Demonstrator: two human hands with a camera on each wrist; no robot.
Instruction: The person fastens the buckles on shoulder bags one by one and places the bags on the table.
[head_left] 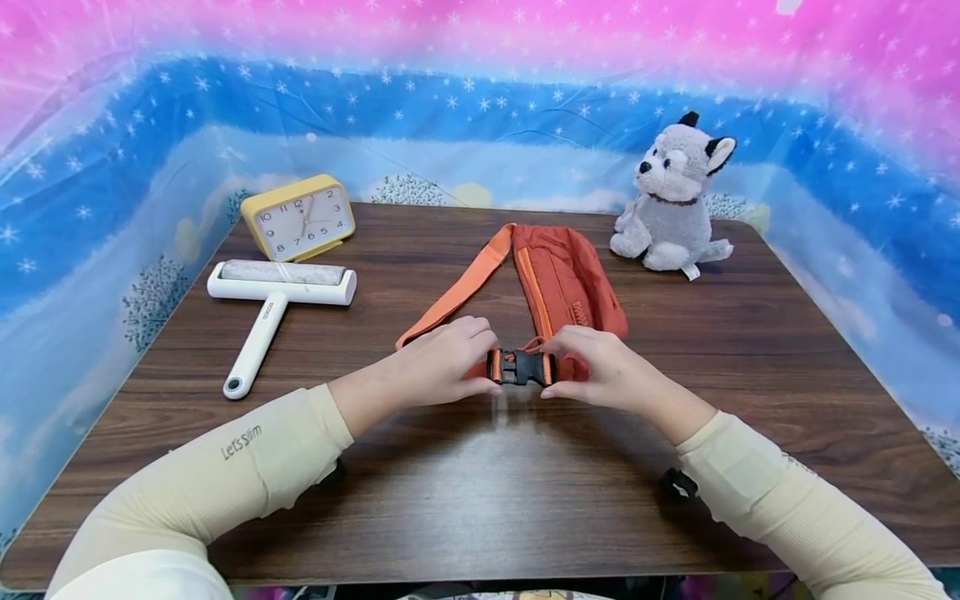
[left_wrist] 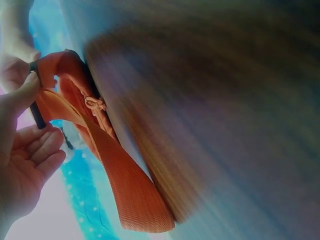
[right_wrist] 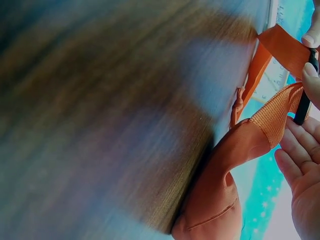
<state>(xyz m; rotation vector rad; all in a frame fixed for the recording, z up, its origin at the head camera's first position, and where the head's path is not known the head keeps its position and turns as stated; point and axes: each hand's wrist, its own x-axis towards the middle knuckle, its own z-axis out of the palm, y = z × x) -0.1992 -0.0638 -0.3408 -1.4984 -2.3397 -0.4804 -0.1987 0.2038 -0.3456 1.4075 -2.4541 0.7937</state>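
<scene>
A rust-red waist bag (head_left: 573, 279) lies on the table, its orange strap (head_left: 457, 293) looping out to the left. At the bag's near side, a black side-release buckle (head_left: 519, 367) is held between both hands, its two halves together. My left hand (head_left: 446, 362) pinches the left end with thumb and fingers; my right hand (head_left: 611, 371) pinches the right end. In the left wrist view, the buckle (left_wrist: 38, 115) appears edge-on above the table, webbing hanging from it. The right wrist view shows the buckle (right_wrist: 302, 107) beside the thumb; its catch is hidden there.
A white lint roller (head_left: 281, 292) lies on the left, with a yellow alarm clock (head_left: 300, 217) behind it. A grey plush dog (head_left: 675, 204) sits at the back right. Brown wood-grain table (head_left: 480, 500) extends toward the person; a patterned cloth (head_left: 420, 108) hangs behind.
</scene>
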